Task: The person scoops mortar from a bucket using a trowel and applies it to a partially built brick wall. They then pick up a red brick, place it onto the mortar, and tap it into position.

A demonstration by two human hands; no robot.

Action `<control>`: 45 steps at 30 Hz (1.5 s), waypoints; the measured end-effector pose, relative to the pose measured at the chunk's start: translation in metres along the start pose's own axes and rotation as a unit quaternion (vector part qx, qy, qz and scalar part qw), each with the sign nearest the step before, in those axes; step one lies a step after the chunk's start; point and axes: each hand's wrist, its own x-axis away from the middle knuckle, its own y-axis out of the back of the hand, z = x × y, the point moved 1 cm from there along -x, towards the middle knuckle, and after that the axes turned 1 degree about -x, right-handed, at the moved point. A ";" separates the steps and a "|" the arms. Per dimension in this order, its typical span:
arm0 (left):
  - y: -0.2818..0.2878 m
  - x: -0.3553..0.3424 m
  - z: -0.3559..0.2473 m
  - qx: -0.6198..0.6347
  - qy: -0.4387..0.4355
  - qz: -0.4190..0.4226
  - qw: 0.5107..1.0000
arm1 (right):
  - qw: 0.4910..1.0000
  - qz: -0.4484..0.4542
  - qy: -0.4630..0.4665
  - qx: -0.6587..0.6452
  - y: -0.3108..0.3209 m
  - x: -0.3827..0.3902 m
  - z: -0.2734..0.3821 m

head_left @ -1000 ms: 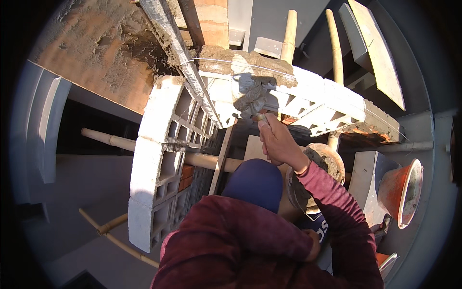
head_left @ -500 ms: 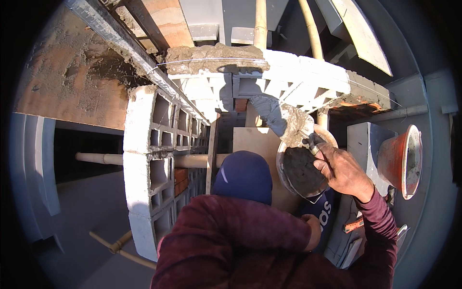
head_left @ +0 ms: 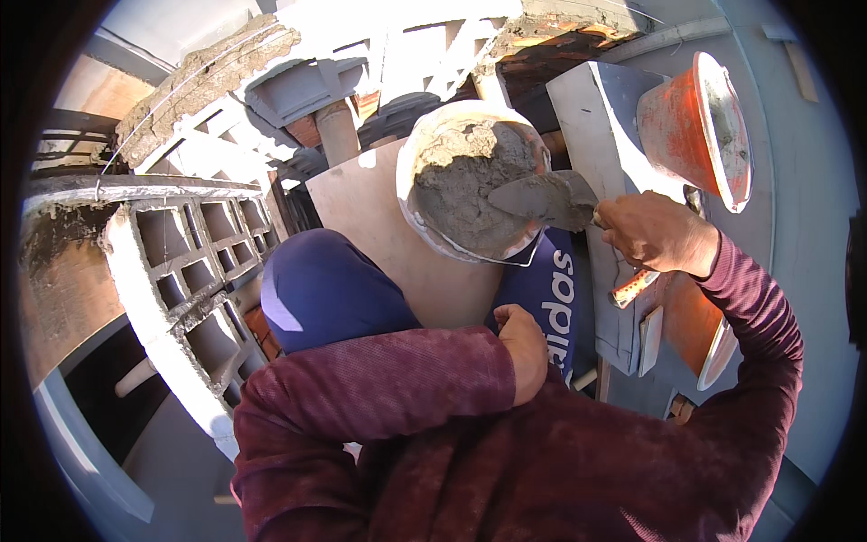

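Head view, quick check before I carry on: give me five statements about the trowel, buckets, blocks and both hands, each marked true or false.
1. The right hand holds the trowel. True.
2. The left hand grips the handle of the mortar bucket. False: that hand lies near the lap, apart from the bucket.
3. The mortar bucket is empty. False: it holds grey mortar.
4. The hollow blocks are to the left of the mortar bucket. True.
5. The trowel's blade is over the upper orange bucket. False: it reaches over the mortar bucket.
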 end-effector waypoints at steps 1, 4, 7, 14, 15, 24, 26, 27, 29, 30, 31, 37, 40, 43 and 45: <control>0.000 0.001 0.000 0.003 -0.004 0.000 1.000 | 1.000 0.023 0.003 -0.016 -0.001 0.000 0.001; 0.001 0.001 0.000 0.007 -0.014 -0.003 1.000 | 0.991 0.123 0.021 -0.056 -0.004 -0.009 0.007; 0.001 0.001 0.000 -0.002 -0.013 -0.008 1.000 | 0.974 0.185 0.005 -0.134 -0.013 -0.037 0.015; 0.003 0.000 -0.001 -0.002 0.004 -0.014 1.000 | 0.747 0.266 -0.107 -0.599 -0.024 -0.062 -0.008; 0.003 -0.001 -0.001 -0.004 0.008 -0.018 1.000 | 0.709 0.261 -0.127 -0.643 -0.026 -0.058 -0.014; 0.005 -0.015 0.000 -0.015 -0.041 0.027 0.999 | 0.786 0.167 -0.131 -0.581 -0.016 -0.027 -0.031; 0.005 -0.016 0.000 -0.018 -0.024 0.009 1.000 | 0.849 0.110 -0.064 -0.512 -0.016 -0.033 -0.018; 0.006 -0.015 0.000 -0.027 -0.016 0.008 0.999 | 0.842 0.083 -0.140 -0.514 -0.020 -0.036 -0.009; 0.007 -0.015 0.001 -0.019 -0.014 0.012 1.000 | 0.859 0.115 -0.101 -0.488 -0.028 -0.051 0.008; 0.007 -0.015 0.002 -0.021 -0.015 0.017 1.000 | 0.874 0.133 -0.115 -0.453 -0.029 -0.054 0.012; 0.007 -0.015 0.003 -0.016 -0.018 0.021 0.999 | 0.865 0.164 -0.089 -0.466 -0.030 -0.056 0.018; 0.004 -0.015 0.003 -0.017 -0.018 0.021 0.999 | 0.936 0.171 -0.056 -0.303 0.005 -0.040 0.013; 0.002 -0.016 0.000 -0.024 -0.013 0.010 1.000 | 0.947 0.107 -0.003 -0.302 0.012 -0.055 0.025; 0.004 -0.021 0.000 -0.035 -0.021 0.018 0.999 | 0.957 0.150 -0.020 -0.247 0.009 -0.075 0.037; 0.004 -0.022 -0.001 -0.028 -0.026 0.008 0.999 | 0.980 0.113 0.024 -0.163 0.009 -0.071 0.037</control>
